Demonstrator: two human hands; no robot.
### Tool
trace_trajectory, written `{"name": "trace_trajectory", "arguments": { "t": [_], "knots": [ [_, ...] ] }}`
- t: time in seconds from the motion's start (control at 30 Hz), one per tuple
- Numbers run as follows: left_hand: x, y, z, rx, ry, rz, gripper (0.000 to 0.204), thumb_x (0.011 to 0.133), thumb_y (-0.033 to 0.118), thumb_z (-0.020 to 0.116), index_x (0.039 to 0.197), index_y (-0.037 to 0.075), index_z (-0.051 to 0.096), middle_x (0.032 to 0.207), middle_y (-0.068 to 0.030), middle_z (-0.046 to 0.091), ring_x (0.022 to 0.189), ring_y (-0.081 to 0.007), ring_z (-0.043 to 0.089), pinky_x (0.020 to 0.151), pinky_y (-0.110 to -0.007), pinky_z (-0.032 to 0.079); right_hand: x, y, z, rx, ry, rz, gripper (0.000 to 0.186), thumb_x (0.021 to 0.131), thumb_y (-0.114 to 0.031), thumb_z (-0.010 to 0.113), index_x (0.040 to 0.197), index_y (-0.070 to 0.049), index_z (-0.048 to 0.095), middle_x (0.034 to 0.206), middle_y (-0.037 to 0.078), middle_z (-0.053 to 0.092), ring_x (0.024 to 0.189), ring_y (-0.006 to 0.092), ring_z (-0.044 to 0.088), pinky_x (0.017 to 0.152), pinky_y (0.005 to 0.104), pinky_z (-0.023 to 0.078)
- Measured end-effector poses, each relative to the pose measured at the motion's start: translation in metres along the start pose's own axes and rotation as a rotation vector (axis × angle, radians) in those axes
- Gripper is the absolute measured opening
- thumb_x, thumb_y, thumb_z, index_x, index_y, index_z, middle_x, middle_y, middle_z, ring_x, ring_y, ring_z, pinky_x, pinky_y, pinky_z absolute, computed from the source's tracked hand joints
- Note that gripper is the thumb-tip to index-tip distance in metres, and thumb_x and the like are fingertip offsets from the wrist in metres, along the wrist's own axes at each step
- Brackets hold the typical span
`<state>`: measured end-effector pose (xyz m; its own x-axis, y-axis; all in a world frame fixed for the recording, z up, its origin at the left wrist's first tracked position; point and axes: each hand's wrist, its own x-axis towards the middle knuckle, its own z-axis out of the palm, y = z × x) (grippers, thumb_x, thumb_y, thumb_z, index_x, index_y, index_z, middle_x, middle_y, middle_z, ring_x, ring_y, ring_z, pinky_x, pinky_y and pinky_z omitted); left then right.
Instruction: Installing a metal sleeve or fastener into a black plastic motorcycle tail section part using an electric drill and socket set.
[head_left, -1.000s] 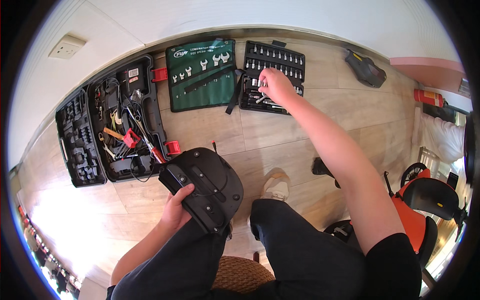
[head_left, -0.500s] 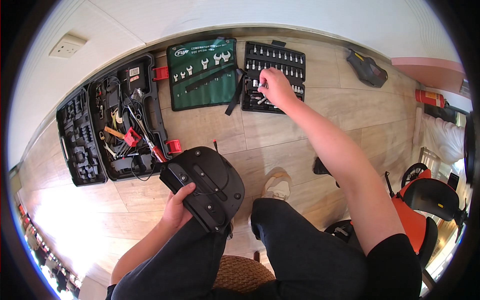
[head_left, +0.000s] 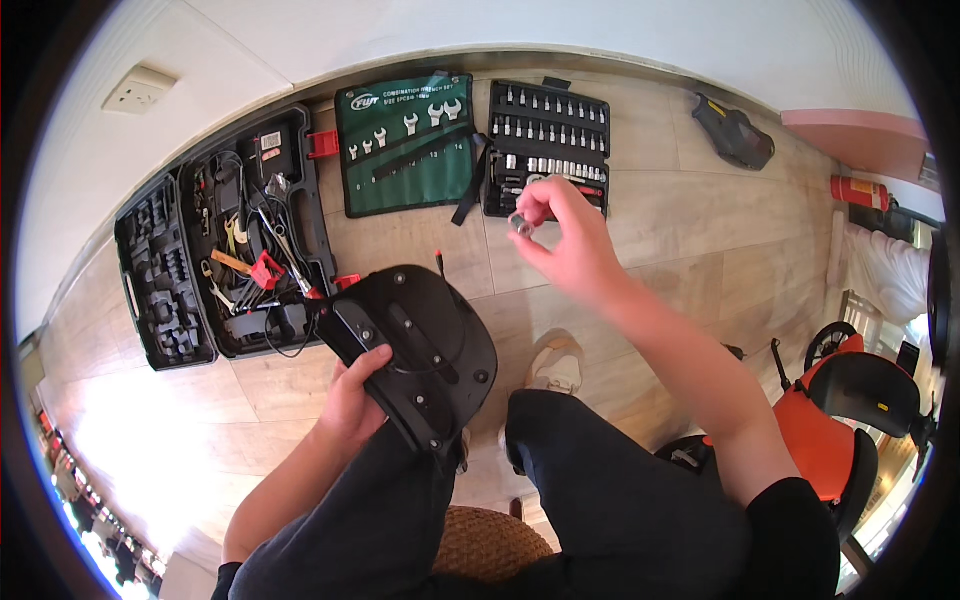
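Observation:
My left hand grips the left edge of a black plastic plate with bolts and a thin cable, resting over my left thigh. My right hand pinches a small silver socket between thumb and fingertips, just below the open black socket case with rows of bits and sockets. Left of that case lies a green roll of open-ended wrenches. A large open toolbox holds jumbled tools, cables and an orange-handled tool.
A grey-black object lies by the wall. A red extinguisher is at the right, above an orange-and-black wheeled vehicle. My legs, a woven seat and my shoe show below.
My right hand has pulled out of the socket case toward me, carrying a small socket. My left hand and the black plate have shifted slightly up and right.

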<state>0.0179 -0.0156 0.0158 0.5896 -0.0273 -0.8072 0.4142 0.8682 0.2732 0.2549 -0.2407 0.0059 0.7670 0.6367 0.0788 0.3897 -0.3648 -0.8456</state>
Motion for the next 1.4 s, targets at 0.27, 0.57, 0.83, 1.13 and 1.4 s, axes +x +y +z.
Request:
{"name": "trace_trajectory", "arguments": {
  "t": [0.27,0.57,0.83,1.13,1.4],
  "knots": [
    [-0.016,0.025,0.039,0.024,-0.093,0.026,0.045,0.096,0.009,0.063,0.138,-0.001,0.051,0.128,-0.0165,0.066,0.115,-0.0291,0.068,0.100,-0.043,0.058,-0.024,-0.072,-0.020,0.020,0.018,-0.168,0.046,0.073,0.007,0.086,0.109,-0.004,0.059,0.097,0.006,0.063,0.078,0.0153,0.058,0.071,0.0292,0.051],
    [-0.025,0.023,0.048,0.036,-0.124,0.015,0.045,0.096,0.007,0.062,0.138,-0.002,0.050,0.128,-0.0167,0.065,0.114,-0.0288,0.069,0.099,-0.043,0.059,-0.030,-0.092,-0.028,0.051,0.014,-0.200,0.047,0.072,0.005,0.088,0.109,-0.004,0.062,0.095,0.007,0.063,0.079,0.0157,0.058,0.065,0.0282,0.050],
    [-0.029,0.022,0.048,0.026,-0.117,-0.010,0.044,0.096,0.007,0.062,0.138,-0.002,0.050,0.127,-0.0171,0.065,0.114,-0.0290,0.069,0.099,-0.043,0.059,-0.042,-0.096,-0.027,0.734,-0.092,0.211,0.032,0.088,-0.001,0.078,0.117,-0.005,0.065,0.108,0.005,0.065,0.087,0.0133,0.061,0.077,0.0267,0.052],
    [-0.032,0.021,0.046,0.088,-0.113,0.026,0.049,0.096,0.014,0.064,0.140,-0.001,0.049,0.129,-0.0166,0.066,0.113,-0.0294,0.069,0.100,-0.044,0.058,-0.043,-0.100,-0.037,1.567,-0.236,0.788,0.031,0.101,-0.017,0.066,0.130,-0.005,0.065,0.116,0.008,0.068,0.093,0.0112,0.062,0.086,0.0246,0.055],
    [-0.036,0.023,0.049,0.026,-0.128,0.004,0.044,0.095,0.007,0.063,0.136,-0.003,0.050,0.125,-0.0169,0.066,0.111,-0.0280,0.070,0.097,-0.042,0.059,-0.045,-0.098,-0.036,1.569,-0.246,0.853,0.030,0.101,-0.016,0.066,0.129,-0.004,0.066,0.116,0.009,0.069,0.093,0.0112,0.063,0.084,0.0240,0.056]
  ]
}}
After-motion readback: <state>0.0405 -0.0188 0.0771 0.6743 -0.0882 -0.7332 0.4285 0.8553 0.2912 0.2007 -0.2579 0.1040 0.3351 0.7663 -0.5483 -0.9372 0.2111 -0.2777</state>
